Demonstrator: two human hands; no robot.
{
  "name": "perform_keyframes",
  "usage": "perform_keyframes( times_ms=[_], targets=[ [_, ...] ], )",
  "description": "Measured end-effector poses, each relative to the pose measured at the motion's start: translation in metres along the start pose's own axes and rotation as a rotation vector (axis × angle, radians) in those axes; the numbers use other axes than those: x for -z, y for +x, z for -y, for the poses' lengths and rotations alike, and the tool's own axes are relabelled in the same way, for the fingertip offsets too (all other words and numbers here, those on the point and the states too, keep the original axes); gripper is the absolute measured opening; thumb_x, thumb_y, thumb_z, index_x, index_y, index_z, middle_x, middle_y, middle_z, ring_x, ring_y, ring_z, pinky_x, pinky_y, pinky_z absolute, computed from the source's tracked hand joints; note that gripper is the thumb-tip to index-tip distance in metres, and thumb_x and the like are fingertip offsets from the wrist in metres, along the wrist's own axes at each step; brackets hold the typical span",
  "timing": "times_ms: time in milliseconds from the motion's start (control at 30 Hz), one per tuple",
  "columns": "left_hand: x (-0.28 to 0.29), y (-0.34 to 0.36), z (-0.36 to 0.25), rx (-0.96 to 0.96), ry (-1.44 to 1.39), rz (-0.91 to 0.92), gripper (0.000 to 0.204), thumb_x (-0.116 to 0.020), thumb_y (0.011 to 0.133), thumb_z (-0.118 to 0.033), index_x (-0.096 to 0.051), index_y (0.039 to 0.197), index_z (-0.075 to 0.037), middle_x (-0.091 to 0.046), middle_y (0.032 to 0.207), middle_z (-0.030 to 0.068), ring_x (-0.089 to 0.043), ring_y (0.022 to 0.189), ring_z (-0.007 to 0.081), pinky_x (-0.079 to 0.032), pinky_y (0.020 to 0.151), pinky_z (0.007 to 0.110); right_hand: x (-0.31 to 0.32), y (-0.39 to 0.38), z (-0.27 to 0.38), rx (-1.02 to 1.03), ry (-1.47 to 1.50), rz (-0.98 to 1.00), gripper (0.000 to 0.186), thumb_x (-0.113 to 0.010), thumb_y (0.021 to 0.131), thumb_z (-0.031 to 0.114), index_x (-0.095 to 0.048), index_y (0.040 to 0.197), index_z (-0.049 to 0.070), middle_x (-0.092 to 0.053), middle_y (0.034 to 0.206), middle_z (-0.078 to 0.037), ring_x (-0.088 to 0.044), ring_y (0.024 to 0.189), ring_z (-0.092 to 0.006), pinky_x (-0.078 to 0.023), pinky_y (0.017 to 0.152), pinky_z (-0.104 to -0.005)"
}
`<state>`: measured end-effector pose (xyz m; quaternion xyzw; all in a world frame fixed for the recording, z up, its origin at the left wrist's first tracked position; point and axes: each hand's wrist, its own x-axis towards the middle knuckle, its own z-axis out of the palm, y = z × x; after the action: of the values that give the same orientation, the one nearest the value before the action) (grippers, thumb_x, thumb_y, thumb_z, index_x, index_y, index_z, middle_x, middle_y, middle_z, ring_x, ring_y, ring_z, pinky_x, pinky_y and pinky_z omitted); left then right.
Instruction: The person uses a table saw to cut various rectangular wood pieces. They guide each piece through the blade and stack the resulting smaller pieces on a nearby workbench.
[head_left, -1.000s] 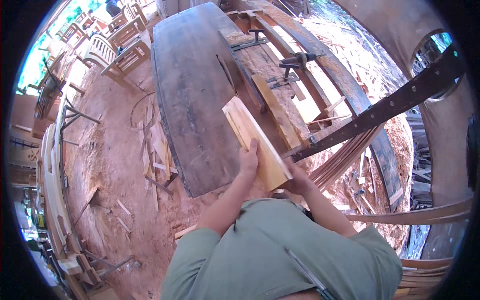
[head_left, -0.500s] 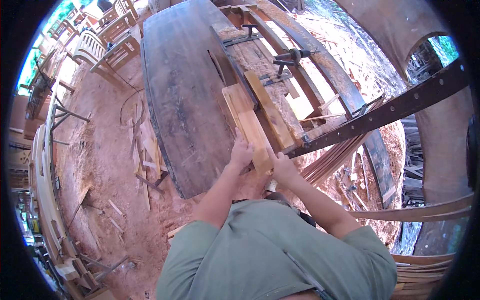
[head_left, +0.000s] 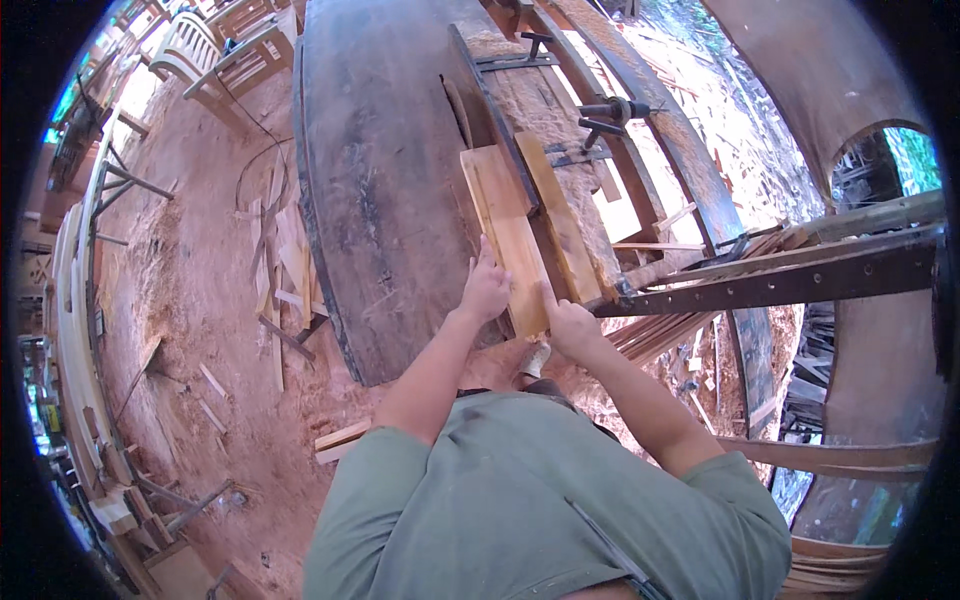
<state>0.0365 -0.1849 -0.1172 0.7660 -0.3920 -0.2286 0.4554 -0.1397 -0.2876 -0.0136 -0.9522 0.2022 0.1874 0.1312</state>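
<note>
A pale wooden board [head_left: 505, 225] lies flat on the dark saw table [head_left: 385, 190], its long side against a wooden fence strip [head_left: 560, 220]. My left hand [head_left: 485, 288] presses on the board's near left edge, fingers spread over the wood. At the board's near end my right hand [head_left: 570, 325] pushes with a finger stretched along it. A slot with a saw blade [head_left: 458, 110] runs in the table just beyond the board's far end.
A dark metal beam [head_left: 790, 280] crosses at the right over a heap of thin wood strips [head_left: 670, 335]. Clamps [head_left: 605, 115] stand on the fence side. Offcuts [head_left: 280, 260] and sawdust cover the floor at left. A slatted chair [head_left: 215, 55] stands at upper left.
The board has come down flat onto the table and slid forward along the fence toward the blade. Both hands have moved with it, away from my body.
</note>
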Motion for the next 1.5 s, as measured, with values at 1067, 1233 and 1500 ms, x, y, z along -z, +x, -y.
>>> perform_keyframes(
  times_ms=[1067,1233,1500],
  targets=[
    [0.031,0.037,0.026,-0.376,0.561,-0.31,0.029,-0.057,0.093,-0.021,-0.069,0.102,0.004,-0.031,0.152,0.0258,-0.047,0.13,0.0372,-0.027,0.115,0.051,0.071,0.15,0.019,-0.056,-0.078,0.075,0.076,-0.049,0.084,0.005,-0.014,0.15,-0.006,-0.067,0.097,-0.03,-0.067,0.094,-0.0428,-0.053,0.083,-0.0503],
    [0.043,0.04,0.0,-0.067,0.054,-0.051,0.028,-0.055,0.094,-0.021,-0.07,0.109,-0.002,-0.027,0.153,0.0274,-0.04,0.137,0.0352,-0.027,0.115,0.05,0.079,0.162,0.026,-0.112,-0.012,0.028,0.081,-0.051,0.082,0.004,-0.012,0.153,0.003,-0.066,0.098,-0.031,-0.065,0.095,-0.0446,-0.051,0.085,-0.0516],
    [0.051,0.073,0.007,-0.047,0.21,-0.041,0.028,-0.048,0.093,-0.018,-0.074,0.098,-0.007,-0.026,0.152,0.031,-0.036,0.14,0.0342,-0.029,0.115,0.049,0.068,0.158,0.027,-0.253,0.136,-0.028,0.081,-0.048,0.086,0.008,-0.01,0.156,0.018,-0.066,0.102,-0.031,-0.065,0.098,-0.0442,-0.05,0.089,-0.0513]
  ],
)
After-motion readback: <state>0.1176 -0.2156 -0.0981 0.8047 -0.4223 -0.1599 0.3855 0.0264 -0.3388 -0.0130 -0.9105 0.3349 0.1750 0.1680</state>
